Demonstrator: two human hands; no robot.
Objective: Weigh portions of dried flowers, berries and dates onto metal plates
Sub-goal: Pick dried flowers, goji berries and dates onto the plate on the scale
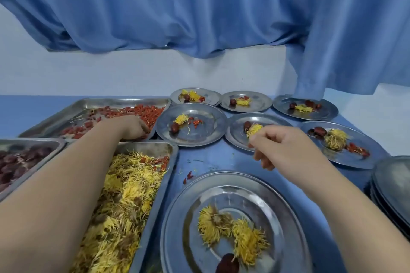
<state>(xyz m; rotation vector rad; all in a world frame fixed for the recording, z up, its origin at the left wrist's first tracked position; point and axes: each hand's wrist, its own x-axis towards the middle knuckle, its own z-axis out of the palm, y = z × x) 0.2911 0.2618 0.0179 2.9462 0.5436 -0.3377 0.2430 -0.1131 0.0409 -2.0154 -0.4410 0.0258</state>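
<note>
Portioning of berries. The left hand [133, 127], reaching from the lower left, is sunk fingers-down in the berries [142, 110] of the tray [111, 102] at upper left; its fingertips are hidden, so whether it has closed on any cannot be told. The right hand [286, 146], right of centre, has its fingers curled and its thumb against their tips, where a reddish speck suggests a pinch of berries. It hovers over the near edge of the middle plate [237, 137]. This plate carries a date [247, 126] and a flower [254, 129] but no berries, so it is probably the portion in hand. The next move calls for letting go over the plate's bare metal. The date's long axis runs roughly up-frame. The berry tray's runs across the frame, while that of the flower tray [153, 212] runs from the lower edge towards centre. The near plate [177, 217], lower centre, also lacks berries. No scale is visible.
</note>
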